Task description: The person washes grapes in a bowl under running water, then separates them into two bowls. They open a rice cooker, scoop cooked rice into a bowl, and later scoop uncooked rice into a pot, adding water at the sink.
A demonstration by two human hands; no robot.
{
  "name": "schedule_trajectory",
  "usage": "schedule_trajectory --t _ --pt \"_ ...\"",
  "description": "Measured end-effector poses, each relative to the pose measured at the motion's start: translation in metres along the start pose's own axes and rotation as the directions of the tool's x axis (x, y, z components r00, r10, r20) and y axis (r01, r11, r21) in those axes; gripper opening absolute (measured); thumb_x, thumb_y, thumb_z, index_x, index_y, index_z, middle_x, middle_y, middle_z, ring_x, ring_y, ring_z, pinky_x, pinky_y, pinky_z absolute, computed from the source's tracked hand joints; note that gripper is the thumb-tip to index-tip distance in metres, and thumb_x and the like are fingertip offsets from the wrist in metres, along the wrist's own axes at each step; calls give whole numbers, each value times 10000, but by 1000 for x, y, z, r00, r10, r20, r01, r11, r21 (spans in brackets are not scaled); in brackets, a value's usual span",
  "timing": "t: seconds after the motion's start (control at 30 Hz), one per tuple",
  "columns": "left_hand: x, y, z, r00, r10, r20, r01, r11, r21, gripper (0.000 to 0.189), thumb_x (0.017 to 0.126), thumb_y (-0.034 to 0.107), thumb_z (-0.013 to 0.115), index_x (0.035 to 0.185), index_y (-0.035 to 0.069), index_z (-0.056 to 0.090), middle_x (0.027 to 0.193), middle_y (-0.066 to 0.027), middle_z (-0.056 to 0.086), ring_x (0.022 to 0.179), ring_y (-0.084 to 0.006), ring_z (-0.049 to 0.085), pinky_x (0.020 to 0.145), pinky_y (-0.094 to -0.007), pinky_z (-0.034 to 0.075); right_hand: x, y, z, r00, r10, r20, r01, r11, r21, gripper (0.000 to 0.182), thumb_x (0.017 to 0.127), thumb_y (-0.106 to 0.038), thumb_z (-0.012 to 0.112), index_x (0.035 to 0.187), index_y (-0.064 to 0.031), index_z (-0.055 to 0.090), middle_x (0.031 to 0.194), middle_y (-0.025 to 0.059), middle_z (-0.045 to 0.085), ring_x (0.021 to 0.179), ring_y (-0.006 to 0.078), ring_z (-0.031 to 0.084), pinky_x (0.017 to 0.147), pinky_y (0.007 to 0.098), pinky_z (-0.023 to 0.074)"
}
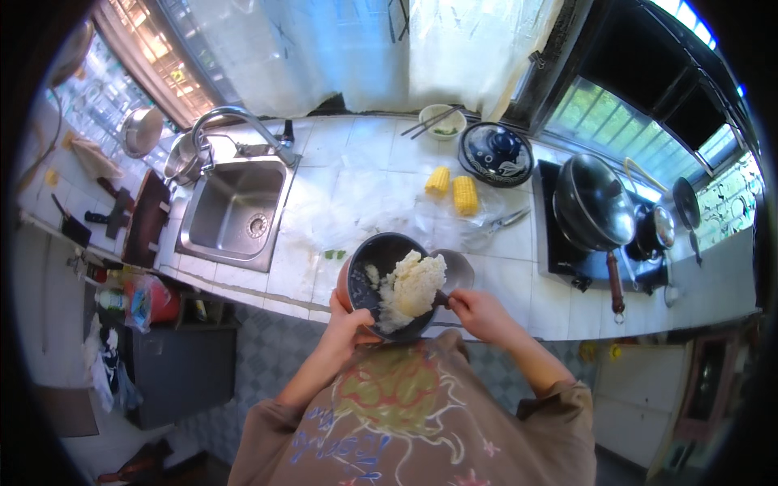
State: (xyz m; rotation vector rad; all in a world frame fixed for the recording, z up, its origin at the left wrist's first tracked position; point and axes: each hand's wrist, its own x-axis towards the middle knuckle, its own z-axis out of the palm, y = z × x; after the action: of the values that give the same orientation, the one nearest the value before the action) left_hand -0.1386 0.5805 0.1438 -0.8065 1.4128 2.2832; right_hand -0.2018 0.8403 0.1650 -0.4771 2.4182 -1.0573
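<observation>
My left hand (pixel 351 322) grips the side of a dark-lined pot (pixel 360 282) with an orange-brown outside, which is close to my body at the counter's front edge. In the pot's mouth is a large clump of cooked white rice (pixel 416 282), with loose grains on the inner wall. My right hand (pixel 480 313) is closed on a dark handle (pixel 442 299) that runs towards the rice; the utensil's head is hidden under the clump. Just behind the pot's right rim lies a greyish dish (pixel 459 270), partly covered.
Two corn pieces (pixel 465 195) lie near kitchen scissors (pixel 507 220) and crumpled clear plastic (pixel 346 197). A dark patterned lid (pixel 495 154) and a bowl with chopsticks (pixel 442 123) stand behind. The sink (pixel 234 209) is left; a gas stove (pixel 550 255) with a lidded wok (pixel 594 200) is right.
</observation>
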Motion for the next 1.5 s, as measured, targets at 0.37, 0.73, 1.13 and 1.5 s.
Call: schedule_trajectory --t 0.37,0.73,1.13,1.5 --pt "1 -12 -16 989 46 -140 -51 998 -31 780 631 29 541 1325 158 210 1196 -134 439 968 -324 592 658 -543 572 10 78 -8 967 122 -225 -212 875 -436 178 869 -183 497 820 -38 588 746 182 638 707 382 611 637 485 476" --pt "-6 -22 -15 982 6 -186 -5 1000 2 810 631 49 556 1350 160 200 1191 -149 439 979 -340 584 643 -539 571 22 79 8 944 232 -235 -328 751 -573 118 809 -106 512 841 -24 590 804 177 662 773 347 657 675 437 519" --pt "-9 -11 -6 997 77 -6 -77 997 15 899 619 28 625 1383 71 153 1273 -160 404 1128 -310 512 674 -454 583 -7 29 -38 992 -76 -99 55 979 -194 175 874 -237 529 859 -83 613 730 180 614 730 380 591 645 460 468" --pt "-22 -4 -9 978 10 209 -45 985 164 944 574 -44 554 1426 152 195 1070 -96 489 650 -147 505 435 -229 354 -2 -26 20 958 -253 137 283 751 -596 318 790 -76 507 1081 36 568 787 128 603 682 282 636 588 389 511"
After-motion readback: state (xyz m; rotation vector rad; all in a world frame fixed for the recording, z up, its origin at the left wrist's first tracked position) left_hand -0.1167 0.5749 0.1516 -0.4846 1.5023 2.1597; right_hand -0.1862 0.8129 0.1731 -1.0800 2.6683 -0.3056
